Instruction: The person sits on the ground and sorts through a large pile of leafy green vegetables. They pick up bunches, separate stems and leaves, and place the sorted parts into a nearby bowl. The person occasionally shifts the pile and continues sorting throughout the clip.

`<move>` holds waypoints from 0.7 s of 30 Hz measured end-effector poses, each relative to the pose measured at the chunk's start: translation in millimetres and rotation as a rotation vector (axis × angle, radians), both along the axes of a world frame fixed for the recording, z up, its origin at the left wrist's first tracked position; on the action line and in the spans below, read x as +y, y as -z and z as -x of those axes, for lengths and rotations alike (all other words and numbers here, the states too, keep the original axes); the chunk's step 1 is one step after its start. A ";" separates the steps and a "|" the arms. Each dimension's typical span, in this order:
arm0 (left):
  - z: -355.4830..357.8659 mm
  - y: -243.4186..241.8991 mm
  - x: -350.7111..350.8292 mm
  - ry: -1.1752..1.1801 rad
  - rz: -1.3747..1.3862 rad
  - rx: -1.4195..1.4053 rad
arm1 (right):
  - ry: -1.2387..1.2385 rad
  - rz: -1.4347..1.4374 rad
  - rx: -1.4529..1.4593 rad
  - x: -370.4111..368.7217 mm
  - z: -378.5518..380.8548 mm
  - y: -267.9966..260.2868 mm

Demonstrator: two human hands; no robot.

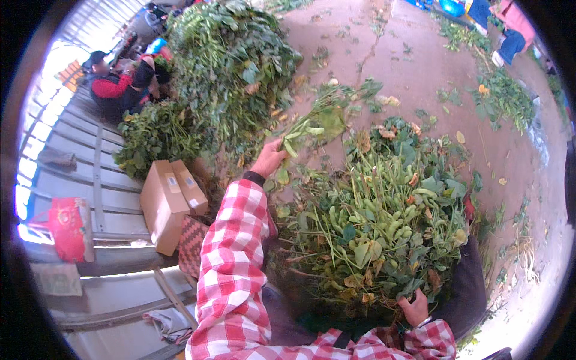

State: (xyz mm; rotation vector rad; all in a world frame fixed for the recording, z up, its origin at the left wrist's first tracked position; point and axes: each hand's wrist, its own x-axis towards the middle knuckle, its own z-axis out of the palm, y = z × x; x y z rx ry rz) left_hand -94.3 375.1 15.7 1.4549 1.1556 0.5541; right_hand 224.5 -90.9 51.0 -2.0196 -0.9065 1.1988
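My left hand (270,158) is stretched forward and grips a soybean plant stalk (310,118). Green pods (302,134) hang from the stalk just beyond my fingers, and its leafy end points away from me. A large heap of soybean plants (382,216) with plump green pods and some yellowed leaves rests over my lap, between my arms. At the heap's near right edge is my right hand (415,308), its fingers partly hidden among leaves and stems. Whether it grips any of them cannot be seen.
A tall pile of bean plants (229,63) stands ahead to the left. Cardboard boxes (168,207), a woven basket (191,245) and a red bag (69,229) sit at left. A person (112,85) sits beyond them; another person (513,40) is at far right. Leaves litter the concrete floor (405,76).
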 end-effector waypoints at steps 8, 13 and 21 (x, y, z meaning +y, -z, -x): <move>-28.6 -15.4 -11.9 -0.026 -0.192 -0.070 | -0.017 0.031 -0.030 -4.2 -5.2 -1.3; -28.8 94.6 4.8 -0.147 0.007 0.032 | 0.019 0.200 0.013 -6.9 -5.2 16.9; -2.0 208.9 17.8 0.245 -0.270 0.892 | -0.009 0.259 -0.005 7.0 -7.5 24.9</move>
